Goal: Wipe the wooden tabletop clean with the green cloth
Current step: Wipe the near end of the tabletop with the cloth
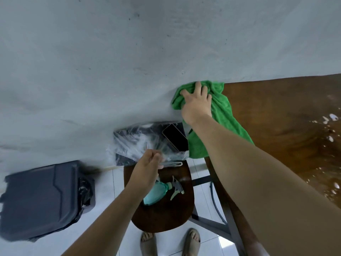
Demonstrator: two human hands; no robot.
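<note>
Right forearm fills near right. Right grip (196, 104) flat, fingers spread, pressing green cloth (223, 122) onto far left corner of wooden surface (276, 117). Cloth tail hangs off left edge, just beside phone (175, 137) atop plastic bag (132, 145) (awkward spot). Left grip (147, 163) curled at bag; whether pinching it, cannot tell. Risks: a sweep could drag tail and nudge phone off; white crumbs (332, 117) at right could get pushed onto floor.

I'm standing in a plain home room: white floor tiles (108, 182) under my sandals (148, 242), a lined bin (40, 196) sitting by the bare wall (129, 52), a stool (166, 215) beside the wooden tabletop (276, 117).
</note>
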